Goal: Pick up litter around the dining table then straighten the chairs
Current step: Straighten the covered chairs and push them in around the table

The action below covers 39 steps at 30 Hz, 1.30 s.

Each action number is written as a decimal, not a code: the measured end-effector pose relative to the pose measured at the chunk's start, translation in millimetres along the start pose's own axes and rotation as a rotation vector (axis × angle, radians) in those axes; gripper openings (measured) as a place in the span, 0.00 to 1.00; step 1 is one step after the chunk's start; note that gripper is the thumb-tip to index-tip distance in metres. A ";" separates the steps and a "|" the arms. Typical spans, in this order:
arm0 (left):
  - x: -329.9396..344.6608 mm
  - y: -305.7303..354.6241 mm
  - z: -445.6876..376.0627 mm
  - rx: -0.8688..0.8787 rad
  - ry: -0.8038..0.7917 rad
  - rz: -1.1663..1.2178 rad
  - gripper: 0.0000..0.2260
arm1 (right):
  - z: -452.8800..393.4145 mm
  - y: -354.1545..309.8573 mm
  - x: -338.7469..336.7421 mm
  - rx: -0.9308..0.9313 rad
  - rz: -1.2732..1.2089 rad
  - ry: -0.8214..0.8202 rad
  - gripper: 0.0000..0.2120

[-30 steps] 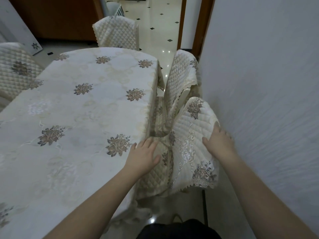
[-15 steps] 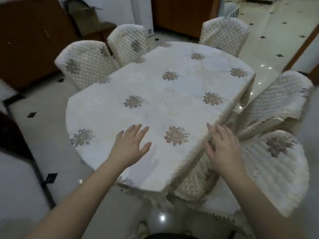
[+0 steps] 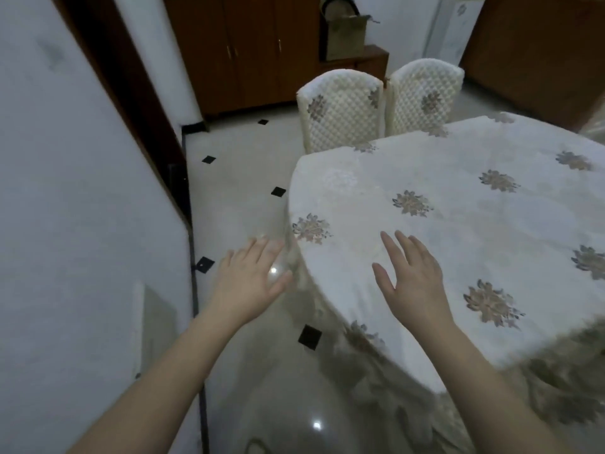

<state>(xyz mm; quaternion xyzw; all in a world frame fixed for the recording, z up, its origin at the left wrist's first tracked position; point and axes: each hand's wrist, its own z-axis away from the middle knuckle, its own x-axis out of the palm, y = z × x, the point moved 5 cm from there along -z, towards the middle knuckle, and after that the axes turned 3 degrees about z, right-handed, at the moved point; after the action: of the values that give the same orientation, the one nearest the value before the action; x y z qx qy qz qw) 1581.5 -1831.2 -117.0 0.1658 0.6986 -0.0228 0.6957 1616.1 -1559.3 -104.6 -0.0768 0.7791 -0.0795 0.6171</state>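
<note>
Leaving open glossy tiled floor point(image 3: 235, 198) between white wall point(image 3: 82, 224) and oval dining table under cream flowered cloth point(image 3: 458, 224); two quilted cream chairs point(image 3: 340, 109) at far edge. Left hand point(image 3: 250, 283) spread beside rim, right hand point(image 3: 414, 280) spread above cloth, both empty.

Table point(image 3: 458, 224) right, wall point(image 3: 82, 224) left — two chairs point(image 3: 342, 109) side by side behind the table.

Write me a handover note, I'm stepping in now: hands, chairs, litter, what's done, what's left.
Left hand: open, empty, over the floor beside the table.
Right hand: open, empty, over the table's near edge.
Two chairs stand side by side at the far side, backs upright.
No litter visible on the floor or table.
Left: check the remaining chairs out of view.
</note>
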 end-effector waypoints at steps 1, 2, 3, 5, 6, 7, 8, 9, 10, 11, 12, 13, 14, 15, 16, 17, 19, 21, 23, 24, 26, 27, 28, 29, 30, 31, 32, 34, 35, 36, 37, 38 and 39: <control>-5.7 -21.5 4.7 -0.019 0.004 -0.003 0.33 | -9.0 -26.5 8.2 -0.019 -0.015 -0.007 0.28; -12.6 -41.9 8.8 -0.031 0.012 -0.009 0.33 | -17.5 -53.4 16.0 -0.038 -0.032 -0.014 0.28; -19.0 -61.6 12.0 -0.040 0.020 -0.013 0.33 | -25.6 -80.4 22.3 -0.062 -0.042 -0.017 0.27; -31.7 -98.8 14.9 -0.072 0.040 -0.007 0.33 | -43.4 -130.3 30.9 -0.144 -0.041 -0.006 0.26; -37.0 -116.3 16.1 -0.091 0.049 0.002 0.33 | -52.3 -151.6 33.4 -0.185 -0.040 -0.003 0.26; -41.0 -132.2 17.1 -0.108 0.056 0.012 0.32 | -60.9 -168.8 35.9 -0.215 -0.041 -0.008 0.26; -43.1 -146.4 17.7 -0.123 0.062 0.016 0.32 | -69.3 -181.7 38.7 -0.233 -0.039 -0.015 0.26; -44.1 -159.1 17.4 -0.136 0.067 0.014 0.31 | -77.6 -191.4 40.9 -0.243 -0.035 -0.013 0.26; -44.6 -170.1 15.1 -0.146 0.069 0.015 0.31 | -86.6 -199.0 43.0 -0.248 -0.029 -0.003 0.25; -44.8 -179.9 11.0 -0.155 0.070 0.020 0.31 | -95.8 -204.5 45.6 -0.249 -0.026 0.007 0.25; -45.4 -188.0 6.0 -0.165 0.071 0.029 0.31 | -105.0 -208.9 49.2 -0.248 -0.028 0.009 0.25; -45.6 -195.2 0.5 -0.180 0.073 0.043 0.31 | -113.9 -213.5 53.9 -0.249 -0.029 0.002 0.25; -46.4 -201.1 -5.4 -0.192 0.077 0.057 0.31 | -121.9 -218.7 59.6 -0.253 -0.025 -0.009 0.25; -46.7 -206.4 -12.2 -0.200 0.075 0.061 0.32 | -130.3 -223.6 65.5 -0.260 -0.021 -0.013 0.25; -45.9 -211.8 -21.1 -0.207 0.072 0.052 0.32 | -140.2 -227.2 71.2 -0.260 -0.018 -0.007 0.26; -44.6 -218.0 -31.2 -0.219 0.075 0.032 0.32 | -151.6 -228.6 76.9 -0.245 -0.016 0.005 0.26; -45.9 -232.6 -54.2 -0.259 0.124 -0.023 0.30 | -179.5 -225.4 87.2 -0.157 -0.023 0.027 0.25; -51.5 -249.1 -84.9 -0.279 0.168 -0.036 0.28 | -214.9 -221.2 99.6 -0.099 -0.052 0.033 0.26; -53.2 -263.7 -115.6 -0.261 0.150 -0.063 0.27 | -246.3 -224.4 115.0 -0.138 -0.055 0.011 0.27; -55.2 -270.0 -130.8 -0.256 0.137 -0.079 0.28 | -262.2 -227.8 122.0 -0.159 -0.054 -0.002 0.27; -60.8 -282.8 -160.9 -0.249 0.124 -0.067 0.29 | -293.1 -236.8 133.1 -0.183 -0.072 -0.026 0.28; -63.8 -289.2 -174.5 -0.247 0.119 -0.057 0.29 | -307.7 -241.9 137.3 -0.194 -0.083 -0.038 0.28; -67.3 -295.7 -188.0 -0.242 0.124 -0.062 0.29 | -323.1 -247.6 140.7 -0.206 -0.093 -0.050 0.28; -71.0 -302.4 -201.3 -0.236 0.132 -0.073 0.29 | -339.3 -253.3 144.5 -0.222 -0.099 -0.063 0.28; -73.5 -310.1 -214.6 -0.235 0.136 -0.082 0.29 | -354.7 -258.8 149.1 -0.242 -0.102 -0.074 0.28; -74.6 -318.5 -227.9 -0.243 0.132 -0.085 0.30 | -369.6 -264.4 153.6 -0.256 -0.108 -0.084 0.29; -74.7 -326.8 -241.4 -0.253 0.126 -0.085 0.30 | -384.3 -269.9 157.5 -0.262 -0.117 -0.091 0.29; -72.2 -342.6 -268.0 -0.264 0.119 -0.075 0.31 | -415.5 -279.9 165.6 -0.271 -0.136 -0.089 0.29; -70.5 -350.9 -282.5 -0.266 0.114 -0.070 0.31 | -432.0 -285.9 169.9 -0.276 -0.141 -0.084 0.29; -69.1 -359.5 -297.5 -0.267 0.106 -0.065 0.31 | -448.6 -292.6 174.1 -0.281 -0.143 -0.078 0.28; -68.9 -368.0 -313.3 -0.266 0.100 -0.059 0.31 | -465.5 -300.1 178.7 -0.289 -0.144 -0.071 0.28; -70.4 -376.0 -329.8 -0.259 0.105 -0.052 0.31 | -483.4 -307.7 184.0 -0.298 -0.150 -0.061 0.28; -73.9 -383.8 -347.6 -0.245 0.121 -0.046 0.31 | -502.6 -315.4 189.5 -0.304 -0.159 -0.057 0.27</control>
<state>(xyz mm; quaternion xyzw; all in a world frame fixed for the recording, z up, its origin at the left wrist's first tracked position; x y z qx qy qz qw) 1143.6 -2117.1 -110.1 0.0646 0.7404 0.0570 0.6667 1090.5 -1893.6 -102.1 -0.2329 0.7559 -0.0069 0.6119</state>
